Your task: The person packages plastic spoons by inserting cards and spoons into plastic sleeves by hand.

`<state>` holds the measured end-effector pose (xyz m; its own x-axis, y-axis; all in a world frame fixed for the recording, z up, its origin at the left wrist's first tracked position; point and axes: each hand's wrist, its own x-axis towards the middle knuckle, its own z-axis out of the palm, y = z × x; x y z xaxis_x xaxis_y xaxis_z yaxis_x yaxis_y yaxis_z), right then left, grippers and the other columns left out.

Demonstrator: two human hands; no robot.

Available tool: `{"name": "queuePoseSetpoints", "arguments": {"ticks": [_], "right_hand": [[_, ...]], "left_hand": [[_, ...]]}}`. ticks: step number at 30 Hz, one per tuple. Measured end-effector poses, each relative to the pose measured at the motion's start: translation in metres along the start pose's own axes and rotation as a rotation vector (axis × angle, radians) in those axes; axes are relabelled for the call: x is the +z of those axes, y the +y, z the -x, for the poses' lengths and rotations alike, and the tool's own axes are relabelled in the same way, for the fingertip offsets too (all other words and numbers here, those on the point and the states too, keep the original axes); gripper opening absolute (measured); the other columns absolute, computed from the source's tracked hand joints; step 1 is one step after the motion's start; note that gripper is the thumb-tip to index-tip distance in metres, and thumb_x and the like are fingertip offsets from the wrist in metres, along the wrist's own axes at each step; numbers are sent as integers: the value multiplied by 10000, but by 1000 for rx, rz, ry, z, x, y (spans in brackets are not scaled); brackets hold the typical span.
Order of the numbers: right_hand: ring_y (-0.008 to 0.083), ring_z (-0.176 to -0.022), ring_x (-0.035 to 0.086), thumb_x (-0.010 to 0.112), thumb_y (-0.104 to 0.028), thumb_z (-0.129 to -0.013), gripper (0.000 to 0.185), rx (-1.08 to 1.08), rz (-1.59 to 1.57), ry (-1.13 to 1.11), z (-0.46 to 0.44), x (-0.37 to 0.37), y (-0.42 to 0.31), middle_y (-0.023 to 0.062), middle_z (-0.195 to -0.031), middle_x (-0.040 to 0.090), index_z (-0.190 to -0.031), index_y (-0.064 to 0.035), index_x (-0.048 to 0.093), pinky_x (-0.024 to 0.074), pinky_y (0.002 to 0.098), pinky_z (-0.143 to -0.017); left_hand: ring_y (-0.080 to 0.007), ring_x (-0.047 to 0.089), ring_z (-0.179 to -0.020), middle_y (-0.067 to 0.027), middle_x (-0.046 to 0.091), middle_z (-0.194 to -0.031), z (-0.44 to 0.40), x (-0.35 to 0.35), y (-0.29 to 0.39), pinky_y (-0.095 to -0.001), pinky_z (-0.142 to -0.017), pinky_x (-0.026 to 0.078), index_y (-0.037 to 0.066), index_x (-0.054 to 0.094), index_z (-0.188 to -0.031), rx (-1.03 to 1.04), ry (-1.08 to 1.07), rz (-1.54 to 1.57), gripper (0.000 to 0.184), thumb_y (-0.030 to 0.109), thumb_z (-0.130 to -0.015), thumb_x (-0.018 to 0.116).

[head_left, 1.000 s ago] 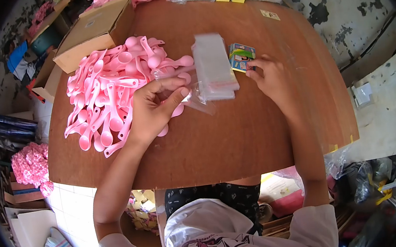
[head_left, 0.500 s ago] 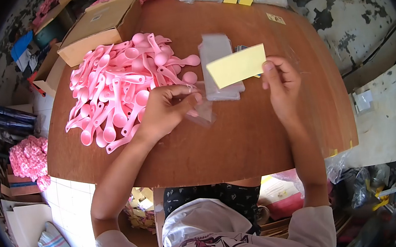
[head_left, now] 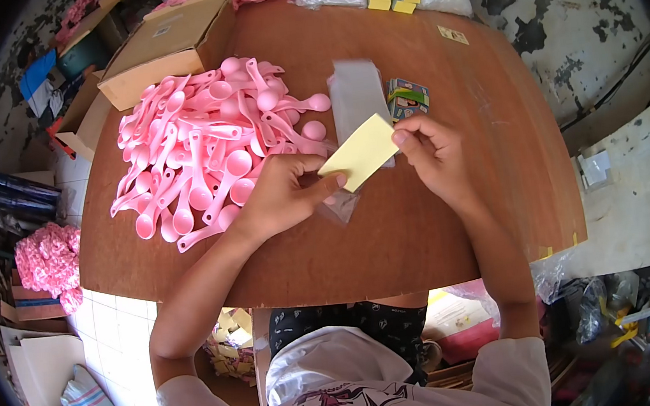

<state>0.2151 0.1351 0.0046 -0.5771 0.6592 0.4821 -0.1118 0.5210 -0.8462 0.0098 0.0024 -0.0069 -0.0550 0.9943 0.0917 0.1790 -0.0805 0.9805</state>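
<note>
Yellow card [head_left: 363, 152], one, slanted; I see the right hand [head_left: 436, 157] pinching its upper end and the left hand [head_left: 287, 195] with its thumb on the lower end. Clear bag [head_left: 339, 209], one, at the left fingertips, below the card. Pink spoons [head_left: 195, 149], one loose heap, on my left of the brown table [head_left: 347, 267]. Cardboard box [head_left: 161, 43], one, behind the heap. Clear sleeves [head_left: 356, 94], one stack, partly hidden by the card. Printed cards [head_left: 409, 98], stacked, just beyond the right hand.

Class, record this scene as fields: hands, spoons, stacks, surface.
Left hand: holds a clear plastic bag; thumb against a yellow rectangular card
Right hand: pinches the card's other end
Pink plastic spoons: heaped on the person's left
Flat stack of clear plastic bags: beyond the hands
Small colourful printed stack: right of those bags
Surface: brown wooden table
</note>
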Motion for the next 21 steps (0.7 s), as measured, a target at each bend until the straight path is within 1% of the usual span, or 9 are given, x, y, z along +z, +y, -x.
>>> {"name": "queuePoseSetpoints", "arguments": {"ticks": [2,5,7,9,12,15,16,17,21], "right_hand": [[35,-628,508,639,-71,-910,81,-80,98,-70,2,4,7,-7,-783,630,-899,7,657,400,203,-557],[39,-624,523,651,-57,-893,61,-79,206,-199,6,13,-7,9,-775,642,-897,2,663,415,210,-554],[44,-620,535,660,-47,-884,46,-107,209,-189,7,19,-11,16,-760,640,-897,-4,668,426,213,-553],[43,-610,531,671,-42,-874,48,-35,64,-88,9,21,-5,20,-751,640,-912,-15,681,423,210,-551],[37,-650,535,683,-44,-866,57,-115,111,-140,7,18,-2,18,-784,634,-921,-31,694,418,206,-558],[37,-697,541,684,-57,-869,74,-165,114,-244,6,16,-4,18,-856,633,-939,-45,708,418,196,-572],[70,-776,577,687,-66,-864,94,-106,112,-296,7,15,-2,31,-943,629,-951,-46,713,444,209,-618],[70,-776,577,687,-66,-864,94,-106,113,-297,8,16,0,31,-943,629,-951,-46,713,444,209,-618],[141,-887,608,702,-82,-842,136,-162,89,-334,9,20,3,57,-1034,620,-972,-45,715,485,259,-697]], "left_hand": [[-43,572,-671,-28,674,-752,0,1,-2,-231,-587,454,-31,703,-970,2,-25,-47,178,131,-904,668],[-31,547,-657,-28,658,-716,0,5,-5,-238,-570,440,-39,695,-943,66,-26,-31,178,132,-903,672],[-29,539,-657,-25,654,-714,1,6,-3,-241,-569,437,-41,691,-940,80,-19,-29,185,139,-900,678],[-28,532,-656,-22,650,-712,0,4,-4,-243,-567,435,-42,688,-937,93,-9,-28,192,146,-898,684],[-27,526,-666,-12,649,-734,-2,0,-7,-246,-565,429,-35,689,-951,89,-8,-62,204,161,-893,696],[-31,548,-706,-19,668,-771,-4,0,-5,-241,-602,459,-24,694,-1005,73,-7,-28,214,157,-891,697],[-36,565,-769,-33,686,-862,-4,1,-2,-228,-662,475,-32,682,-1059,89,-9,-56,229,124,-891,689],[-41,583,-833,-47,704,-952,-3,2,0,-214,-722,491,-41,669,-1113,102,-9,-84,258,91,-891,682],[-44,586,-851,-67,711,-979,-4,3,0,-217,-741,494,-33,664,-1132,139,-11,-112,273,86,-887,683]]}}
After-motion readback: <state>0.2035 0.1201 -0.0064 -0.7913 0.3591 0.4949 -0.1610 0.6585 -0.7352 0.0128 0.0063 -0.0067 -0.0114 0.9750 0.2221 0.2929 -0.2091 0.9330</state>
